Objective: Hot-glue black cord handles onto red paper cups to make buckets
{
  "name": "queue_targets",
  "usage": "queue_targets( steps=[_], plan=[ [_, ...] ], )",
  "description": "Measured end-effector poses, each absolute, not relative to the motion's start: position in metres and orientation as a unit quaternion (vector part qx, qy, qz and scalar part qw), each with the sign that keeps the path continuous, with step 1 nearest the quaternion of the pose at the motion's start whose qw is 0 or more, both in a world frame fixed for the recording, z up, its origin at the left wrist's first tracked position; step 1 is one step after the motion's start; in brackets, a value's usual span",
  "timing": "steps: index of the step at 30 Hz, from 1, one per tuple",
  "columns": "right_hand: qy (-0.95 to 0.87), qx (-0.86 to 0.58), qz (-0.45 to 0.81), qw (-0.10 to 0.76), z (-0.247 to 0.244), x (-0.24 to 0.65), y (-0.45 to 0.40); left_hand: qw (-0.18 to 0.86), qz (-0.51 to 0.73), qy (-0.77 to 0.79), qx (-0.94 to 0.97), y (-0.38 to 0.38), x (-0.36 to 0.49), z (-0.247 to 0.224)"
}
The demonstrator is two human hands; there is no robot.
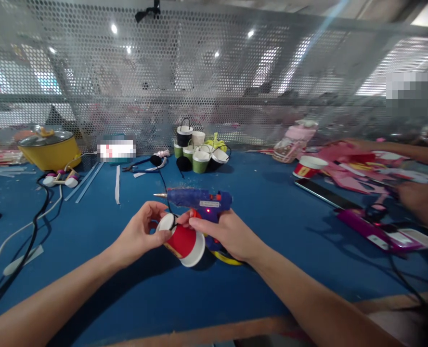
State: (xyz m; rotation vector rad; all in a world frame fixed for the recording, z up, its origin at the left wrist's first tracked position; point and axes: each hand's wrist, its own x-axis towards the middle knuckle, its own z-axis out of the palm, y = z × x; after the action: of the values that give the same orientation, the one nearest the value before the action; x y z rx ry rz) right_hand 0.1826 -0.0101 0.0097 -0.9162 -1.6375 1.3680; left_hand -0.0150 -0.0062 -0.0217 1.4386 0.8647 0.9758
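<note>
My left hand (137,236) is closed on a red and white paper cup (185,243), gripping it near one end. The cup lies tilted above the table, its wide white end toward me on the right. My right hand (237,236) is wrapped round the grip of a blue hot glue gun (188,196), whose red light is lit and whose nozzle points left, over the cup. Its thumb and fingertips also reach the cup, close to a thin black cord (163,182) that runs up behind the gun. Whether those fingertips pinch the cord I cannot tell.
Green, white and black small cups (201,161) cluster at the back of the blue table (264,193). A yellow pot (51,150) and cables (36,212) are left. To the right are another red cup (309,167), a phone (325,194), a purple object (361,230) and a co-worker's hand (421,205).
</note>
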Motion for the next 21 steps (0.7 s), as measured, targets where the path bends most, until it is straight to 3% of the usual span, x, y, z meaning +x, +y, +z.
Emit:
queue_targets(
  steps=[21],
  plan=[
    [-0.724,-0.358,0.454,0.378,0.0183,0.1767,-0.0178,0.589,0.425,0.353,0.590,-0.0029,-0.0141,-0.0246]
  ],
)
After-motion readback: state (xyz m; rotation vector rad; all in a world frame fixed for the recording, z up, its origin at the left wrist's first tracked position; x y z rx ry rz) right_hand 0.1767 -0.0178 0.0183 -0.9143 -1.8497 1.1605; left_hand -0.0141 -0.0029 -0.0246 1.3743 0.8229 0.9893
